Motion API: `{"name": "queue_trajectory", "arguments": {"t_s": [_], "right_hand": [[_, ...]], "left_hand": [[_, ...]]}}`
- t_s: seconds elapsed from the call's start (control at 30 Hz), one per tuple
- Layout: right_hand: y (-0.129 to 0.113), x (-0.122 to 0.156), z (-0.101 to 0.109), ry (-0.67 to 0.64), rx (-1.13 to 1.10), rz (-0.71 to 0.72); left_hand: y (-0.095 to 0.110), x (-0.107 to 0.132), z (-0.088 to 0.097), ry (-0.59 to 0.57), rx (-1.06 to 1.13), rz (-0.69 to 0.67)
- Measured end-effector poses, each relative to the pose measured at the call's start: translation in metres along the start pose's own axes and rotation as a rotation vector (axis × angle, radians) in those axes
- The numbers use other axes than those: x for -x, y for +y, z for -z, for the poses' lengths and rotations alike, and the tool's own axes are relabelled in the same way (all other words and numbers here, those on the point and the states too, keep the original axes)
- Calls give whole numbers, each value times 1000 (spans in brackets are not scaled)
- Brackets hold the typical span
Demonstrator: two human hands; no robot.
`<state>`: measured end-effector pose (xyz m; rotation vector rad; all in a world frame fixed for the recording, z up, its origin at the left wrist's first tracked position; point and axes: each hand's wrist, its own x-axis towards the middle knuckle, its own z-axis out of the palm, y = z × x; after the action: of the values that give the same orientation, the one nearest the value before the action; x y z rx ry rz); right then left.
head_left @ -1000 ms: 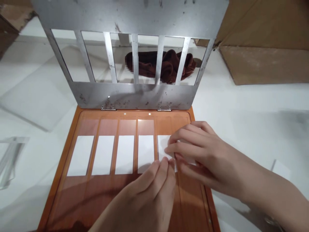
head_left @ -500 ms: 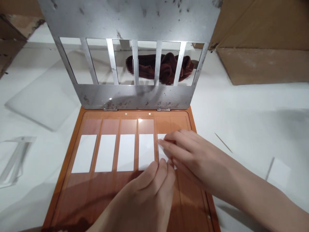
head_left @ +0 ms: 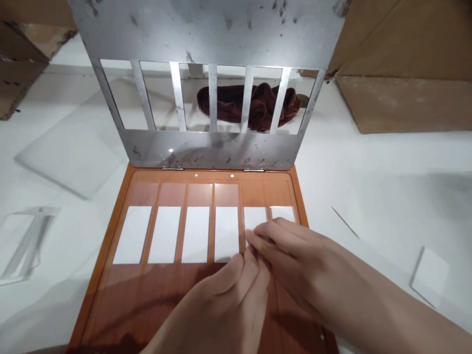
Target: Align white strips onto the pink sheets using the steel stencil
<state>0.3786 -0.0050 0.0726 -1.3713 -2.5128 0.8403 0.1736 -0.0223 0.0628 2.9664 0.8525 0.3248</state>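
**Nothing to read here**

I can find no words, numbers, brand marks or signs anywhere in front of me. The white cards (head_left: 196, 234) lying in the slots of the orange tray (head_left: 96, 275) are blank on the faces I see. The metal lid (head_left: 206, 29) standing up at the tray's far edge carries only stains and specks, no stamp or label. The cardboard box (head_left: 401, 69) at the table's far right corner shows plain brown sides, with no print that I can make out.
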Motion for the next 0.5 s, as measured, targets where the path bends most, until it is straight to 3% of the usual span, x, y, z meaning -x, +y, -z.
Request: {"name": "queue_trajectory", "arguments": {"t_s": [0.3,0.5], "right_hand": [[4,2,-13,-3,-252,-112],[1,2,-9,-10,-426,-194]], "left_hand": [[-4,-7,11,-32,-56,-46],[-34,3,30,-68,64,-151]]}}
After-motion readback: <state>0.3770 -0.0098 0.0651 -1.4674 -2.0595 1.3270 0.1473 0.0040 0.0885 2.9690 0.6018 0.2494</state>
